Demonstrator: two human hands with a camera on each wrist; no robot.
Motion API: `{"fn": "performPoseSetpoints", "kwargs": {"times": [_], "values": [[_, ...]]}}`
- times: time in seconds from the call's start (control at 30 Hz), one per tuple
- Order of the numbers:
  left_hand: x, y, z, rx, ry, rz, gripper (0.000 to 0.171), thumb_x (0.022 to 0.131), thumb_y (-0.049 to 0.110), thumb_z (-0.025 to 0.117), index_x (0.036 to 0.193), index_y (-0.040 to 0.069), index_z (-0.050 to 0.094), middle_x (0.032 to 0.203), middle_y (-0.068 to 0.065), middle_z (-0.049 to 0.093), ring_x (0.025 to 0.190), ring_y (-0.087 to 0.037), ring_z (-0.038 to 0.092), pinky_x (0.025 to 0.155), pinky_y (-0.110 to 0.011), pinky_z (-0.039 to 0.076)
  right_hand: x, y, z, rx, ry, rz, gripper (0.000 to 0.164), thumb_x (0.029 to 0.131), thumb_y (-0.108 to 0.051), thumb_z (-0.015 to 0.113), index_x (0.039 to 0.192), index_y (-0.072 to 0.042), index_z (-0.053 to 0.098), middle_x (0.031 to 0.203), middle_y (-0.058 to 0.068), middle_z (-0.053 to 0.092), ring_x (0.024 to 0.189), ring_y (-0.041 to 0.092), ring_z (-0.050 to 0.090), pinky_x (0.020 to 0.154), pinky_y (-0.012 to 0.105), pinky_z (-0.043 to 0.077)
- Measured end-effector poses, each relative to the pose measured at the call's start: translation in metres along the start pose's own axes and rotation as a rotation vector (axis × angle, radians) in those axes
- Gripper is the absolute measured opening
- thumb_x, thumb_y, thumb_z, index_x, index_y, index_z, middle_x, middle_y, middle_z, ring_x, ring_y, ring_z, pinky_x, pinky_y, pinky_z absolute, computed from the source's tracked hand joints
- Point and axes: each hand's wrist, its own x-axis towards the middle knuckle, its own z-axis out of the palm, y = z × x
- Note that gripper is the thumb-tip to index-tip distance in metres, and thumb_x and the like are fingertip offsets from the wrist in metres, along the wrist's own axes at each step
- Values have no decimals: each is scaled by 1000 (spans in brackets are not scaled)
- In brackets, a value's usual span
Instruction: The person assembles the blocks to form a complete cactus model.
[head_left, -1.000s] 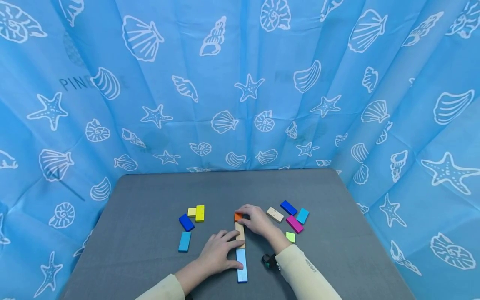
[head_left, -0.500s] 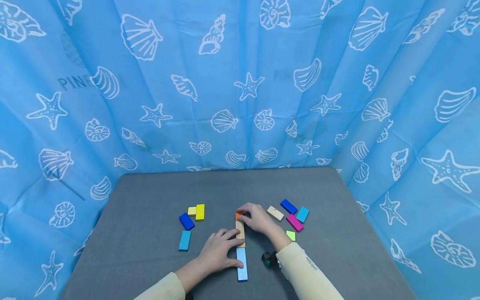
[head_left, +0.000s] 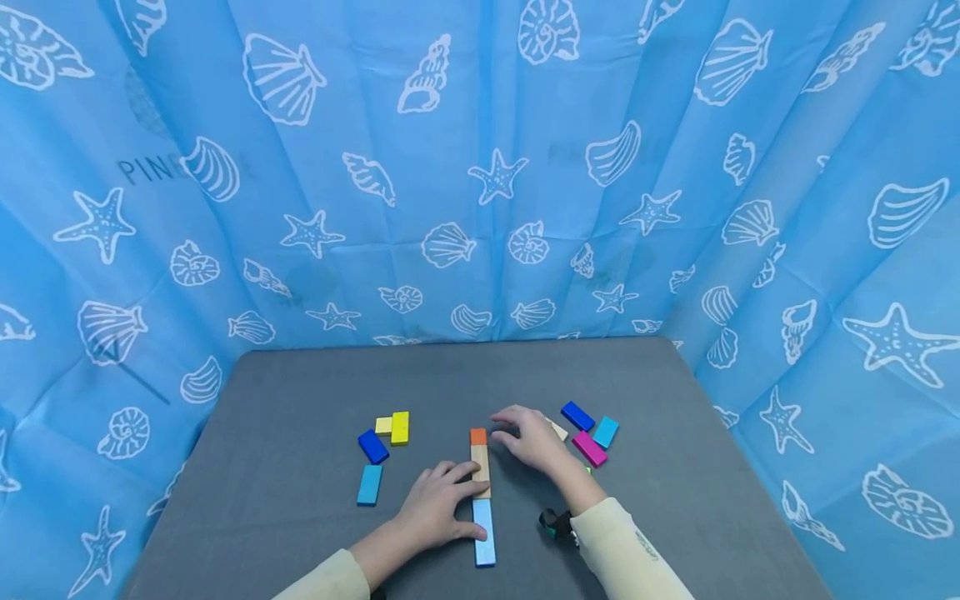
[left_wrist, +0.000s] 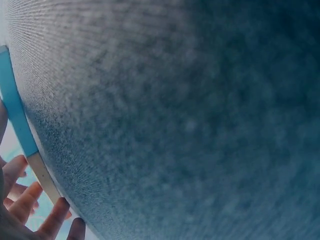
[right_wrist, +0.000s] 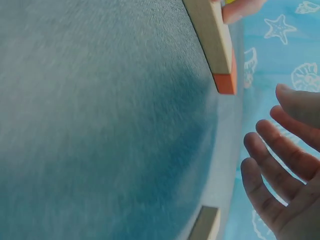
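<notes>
Head view gives us a straight row on the grey surface [head_left: 420, 375]: light blue block [head_left: 486, 549] at six o'clock, wooden block [head_left: 481, 455] in the middle, orange block [head_left: 478, 437] at twelve. Our left hand [head_left: 433, 506], fingers spread, touches the wooden block, its thumb at the light blue one. Our right hand [head_left: 536, 439], also spread, hovers just apart from the orange block, at its three o'clock. From there, a yellow block [head_left: 400, 428] lies toward nine.
</notes>
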Motion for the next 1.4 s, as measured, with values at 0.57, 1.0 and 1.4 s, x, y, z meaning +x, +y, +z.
{"fn": "performPoseSetpoints", "kwargs": {"times": [0.57, 1.0, 1.4], "values": [[-1, 0, -1, -11, -15, -8, 77, 76, 80, 62, 144, 46, 52, 157, 8, 43, 131, -24, 47, 100, -54, 46, -28, 21, -24, -101, 166, 180, 39, 85, -17, 82, 123, -10, 72, 126, 10, 69, 118, 32, 64, 97, 52, 52], [-1, 0, 0, -14, -8, -10, 75, 76, 79, 64, 143, 45, 53, 156, 8, 44, 131, -24, 47, 99, -54, 46, -37, 38, -31, -189, 118, 317, 47, 84, -13, 82, 129, -9, 69, 126, 16, 68, 116, 36, 63, 92, 53, 52], [-2, -1, 1, -12, -4, -5, 76, 77, 80, 62, 143, 45, 53, 156, 8, 44, 131, -24, 48, 98, -53, 46, -30, 43, -30, -280, 45, 412, 40, 88, -15, 80, 126, -8, 70, 125, 16, 68, 113, 37, 64, 90, 54, 52]]}}
